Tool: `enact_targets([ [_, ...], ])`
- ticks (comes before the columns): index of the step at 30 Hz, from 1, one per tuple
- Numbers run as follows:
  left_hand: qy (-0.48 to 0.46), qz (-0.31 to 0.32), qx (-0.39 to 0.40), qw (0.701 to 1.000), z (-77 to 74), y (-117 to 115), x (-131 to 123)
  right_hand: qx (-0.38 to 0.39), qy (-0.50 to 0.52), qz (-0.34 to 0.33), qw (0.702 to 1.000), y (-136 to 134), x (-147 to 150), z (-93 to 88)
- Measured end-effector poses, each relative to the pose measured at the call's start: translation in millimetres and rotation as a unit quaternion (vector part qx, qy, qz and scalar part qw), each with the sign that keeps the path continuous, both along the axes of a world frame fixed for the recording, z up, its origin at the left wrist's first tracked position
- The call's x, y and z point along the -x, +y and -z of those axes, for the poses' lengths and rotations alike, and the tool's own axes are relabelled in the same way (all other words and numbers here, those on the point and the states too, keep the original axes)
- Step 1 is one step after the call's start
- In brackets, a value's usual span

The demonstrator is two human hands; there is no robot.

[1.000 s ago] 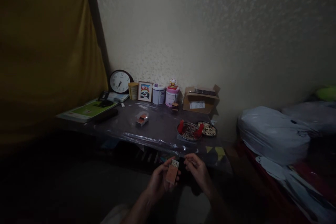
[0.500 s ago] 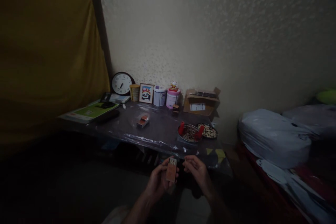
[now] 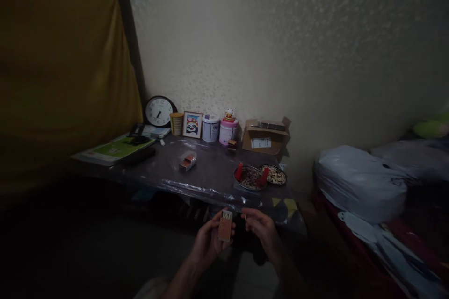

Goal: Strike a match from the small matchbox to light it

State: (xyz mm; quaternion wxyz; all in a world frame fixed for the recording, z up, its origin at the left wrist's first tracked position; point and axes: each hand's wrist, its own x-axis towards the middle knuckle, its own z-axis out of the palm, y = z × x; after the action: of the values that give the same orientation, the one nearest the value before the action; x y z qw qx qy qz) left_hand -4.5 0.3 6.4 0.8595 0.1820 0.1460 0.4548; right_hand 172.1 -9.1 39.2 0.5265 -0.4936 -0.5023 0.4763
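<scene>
While our left hand (image 3: 209,239) grips an orange matchbox (image 3: 224,232), fingers wrapped round its sides, our right hand (image 3: 264,231) pinches a thin pale match (image 3: 245,218) between thumb and index finger. Matchbox is held tilted up, tray partly out at the far end, match sticks (image 3: 226,215) showing in it. Our match is just beside that open end, apart from it; too dim for us to make out its head. Both hands are in front of the near edge of the table (image 3: 213,170), box and match in the air

Past the hands, on the table's right side, we have a round plate (image 3: 250,187) of dark bits with two red candle-like pieces in it, and a second plate (image 3: 273,175) of pale sticks or bits right behind it. Nearer the middle, an orange-and-white packet (image 3: 188,162) in clear wrap

Along the wall, left to right: clock (image 3: 158,111), yellow cup (image 3: 177,124), framed panda picture (image 3: 192,125), white tin (image 3: 210,130), pink-lidded tin (image 3: 228,133) with a figurine (image 3: 229,114) on top, cardboard box (image 3: 274,143). Yellow curtain (image 3: 63,79) far left, pale bulky bag (image 3: 358,182) off to our right
</scene>
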Motion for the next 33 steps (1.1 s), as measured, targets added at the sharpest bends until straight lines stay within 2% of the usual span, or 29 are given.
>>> enact_targets([
  [3, -0.012, 0.001, 0.001, 1.0, -0.4, 0, 0, -0.019, -0.016, 0.001, 1.0, -1, 3, -2.7],
  [7, -0.025, 0.008, -0.001, 1.0, -2.1, 0, 0, -0.051, -0.055, 0.037, 0.997, 4, 4, 1.0],
  [11, -0.034, 0.006, -0.007, 0.999, -1.4, 1, 0, -0.124, -0.094, 0.072, 0.985, 8, 3, 9.4],
  [14, -0.045, 0.009, -0.008, 0.999, 1.9, 2, 0, -0.119, -0.089, 0.081, 0.986, 9, 5, 12.3],
  [18, -0.048, 0.007, -0.001, 0.999, 3.5, 3, -1, -0.101, -0.094, 0.044, 0.989, 4, 12, 10.4],
  [24, -0.065, -0.016, -0.003, 0.998, -0.9, 1, 2, -0.16, -0.18, -0.035, 0.97, -9, 27, 2.8],
  [28, -0.054, -0.014, -0.017, 0.998, -1.8, 0, 2, -0.2, -0.228, -0.036, 0.952, -12, 32, 6.9],
  [33, -0.045, -0.011, -0.026, 0.999, -1.9, -1, -1, -0.214, -0.248, -0.024, 0.945, -11, 32, 12.1],
])
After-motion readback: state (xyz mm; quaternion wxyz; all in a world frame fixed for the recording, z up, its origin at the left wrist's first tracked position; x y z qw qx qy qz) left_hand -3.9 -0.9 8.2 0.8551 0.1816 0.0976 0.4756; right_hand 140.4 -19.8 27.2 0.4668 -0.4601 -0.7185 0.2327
